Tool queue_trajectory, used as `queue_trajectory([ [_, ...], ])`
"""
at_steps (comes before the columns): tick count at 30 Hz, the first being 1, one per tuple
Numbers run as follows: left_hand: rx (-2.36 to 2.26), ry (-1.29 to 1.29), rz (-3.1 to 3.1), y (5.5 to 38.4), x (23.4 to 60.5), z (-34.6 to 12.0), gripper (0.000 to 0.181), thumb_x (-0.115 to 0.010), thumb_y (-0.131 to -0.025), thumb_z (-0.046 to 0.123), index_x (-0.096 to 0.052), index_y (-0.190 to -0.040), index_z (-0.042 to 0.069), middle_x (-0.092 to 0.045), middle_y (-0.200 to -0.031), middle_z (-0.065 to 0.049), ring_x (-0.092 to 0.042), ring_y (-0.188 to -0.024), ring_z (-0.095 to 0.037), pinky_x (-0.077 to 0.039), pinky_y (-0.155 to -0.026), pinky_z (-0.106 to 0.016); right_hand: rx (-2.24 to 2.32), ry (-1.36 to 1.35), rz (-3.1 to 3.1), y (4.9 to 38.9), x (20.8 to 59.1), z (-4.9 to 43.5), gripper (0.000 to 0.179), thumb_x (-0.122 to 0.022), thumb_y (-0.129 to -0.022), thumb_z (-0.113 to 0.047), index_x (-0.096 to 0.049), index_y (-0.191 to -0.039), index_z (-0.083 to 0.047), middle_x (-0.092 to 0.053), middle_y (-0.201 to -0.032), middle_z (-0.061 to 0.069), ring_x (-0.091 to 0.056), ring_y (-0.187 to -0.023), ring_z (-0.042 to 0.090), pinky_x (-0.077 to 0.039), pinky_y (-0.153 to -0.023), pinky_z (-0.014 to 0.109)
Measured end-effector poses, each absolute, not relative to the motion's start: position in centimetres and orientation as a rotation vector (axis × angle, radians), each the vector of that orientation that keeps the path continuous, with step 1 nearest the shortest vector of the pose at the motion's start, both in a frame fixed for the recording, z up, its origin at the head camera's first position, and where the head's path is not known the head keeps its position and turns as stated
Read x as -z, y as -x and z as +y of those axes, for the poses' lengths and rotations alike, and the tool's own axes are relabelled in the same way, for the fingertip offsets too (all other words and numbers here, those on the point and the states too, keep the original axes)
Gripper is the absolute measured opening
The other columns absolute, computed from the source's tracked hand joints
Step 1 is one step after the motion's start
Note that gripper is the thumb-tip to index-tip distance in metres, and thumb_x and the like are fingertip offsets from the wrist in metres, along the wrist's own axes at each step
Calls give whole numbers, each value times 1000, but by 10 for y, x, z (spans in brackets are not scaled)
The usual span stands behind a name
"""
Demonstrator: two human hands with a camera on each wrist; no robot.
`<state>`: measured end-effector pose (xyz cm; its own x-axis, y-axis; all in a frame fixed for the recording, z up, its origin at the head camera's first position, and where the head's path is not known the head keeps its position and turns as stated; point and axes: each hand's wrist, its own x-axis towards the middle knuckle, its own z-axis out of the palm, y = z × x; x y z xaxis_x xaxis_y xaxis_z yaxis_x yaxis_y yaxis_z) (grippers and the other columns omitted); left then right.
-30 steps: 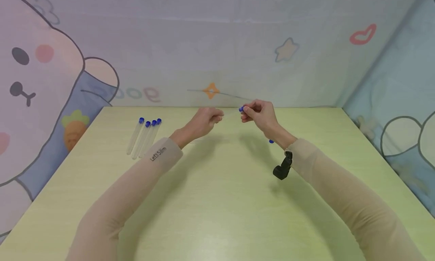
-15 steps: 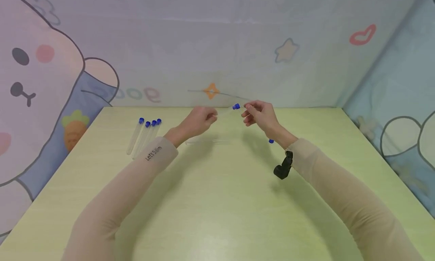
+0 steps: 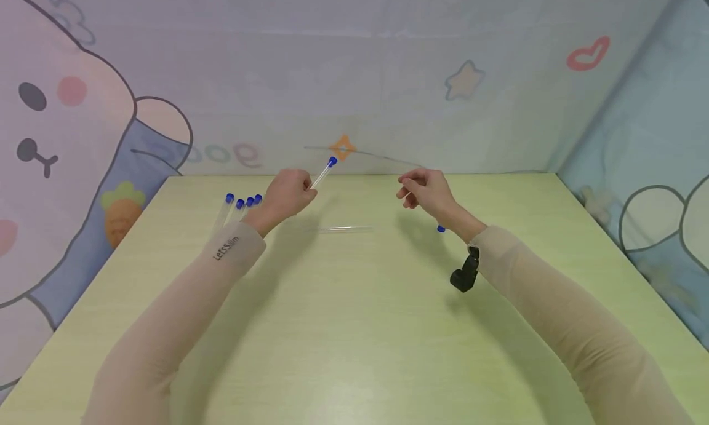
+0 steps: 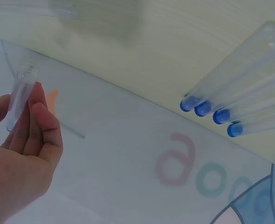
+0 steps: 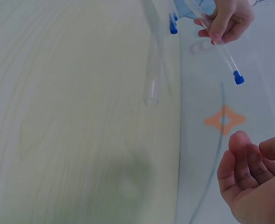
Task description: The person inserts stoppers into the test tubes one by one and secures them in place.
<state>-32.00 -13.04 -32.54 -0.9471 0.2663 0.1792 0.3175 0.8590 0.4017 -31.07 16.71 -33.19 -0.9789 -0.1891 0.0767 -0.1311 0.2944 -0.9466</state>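
Note:
My left hand pinches a clear test tube with a blue cap, raised above the far part of the table and tilted with the cap up. In the left wrist view, thumb and fingers close around the middle of this tube. My right hand is in the air to the right, fingers loosely bent and nothing in them; the right wrist view shows the bare palm. Between the hands, an uncapped test tube lies crosswise on the table, its open mouth toward the right hand.
Several blue-capped test tubes lie side by side at the table's far left, partly behind the left forearm in the head view. A loose blue cap sits by the right wrist. A printed cloth hangs behind the wooden table.
My right hand has let go of the blue cap, which stays on the tube. The left hand has carried the capped tube leftward and tipped it more upright.

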Motion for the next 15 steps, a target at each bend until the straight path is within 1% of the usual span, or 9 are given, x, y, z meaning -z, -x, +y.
queue_trajectory([
  [2,628,386,-2940,320,326,-138,20,-60,-91,15,-62,-76,3,-58,-65,-7,-46,-54,-15,-37,-50,-26,1774,310,2520,312,334,169,26,-50,-100,-13,-59,-117,5,-69,-81,8,-62,-59,11,-55,-65,25],
  [5,616,307,-2985,321,329,-148,35,-62,-91,17,-49,-60,8,-42,-51,1,-36,-46,-11,-33,-47,-25,1736,309,2549,312,337,172,25,-50,-100,-13,-60,-116,5,-69,-82,10,-62,-59,11,-56,-65,26],
  [8,616,228,-3041,320,331,-157,45,-62,-92,17,-38,-54,12,-30,-47,4,-28,-43,-8,-30,-45,-23,1704,309,2570,312,339,173,25,-49,-100,-13,-60,-115,4,-69,-79,7,-61,-59,11,-56,-65,28],
  [11,591,151,-3086,318,333,-164,42,-62,-92,16,-38,-58,12,-30,-52,4,-30,-47,-9,-30,-46,-23,1671,305,2596,313,341,175,24,-50,-100,-13,-60,-114,3,-68,-75,1,-61,-59,11,-56,-66,29],
  [15,514,75,-3126,316,334,-171,32,-64,-90,16,-46,-65,8,-42,-56,0,-40,-50,-12,-34,-47,-23,1615,312,2646,313,342,179,23,-50,-100,-14,-61,-114,2,-66,-74,-2,-61,-61,13,-55,-63,28],
])
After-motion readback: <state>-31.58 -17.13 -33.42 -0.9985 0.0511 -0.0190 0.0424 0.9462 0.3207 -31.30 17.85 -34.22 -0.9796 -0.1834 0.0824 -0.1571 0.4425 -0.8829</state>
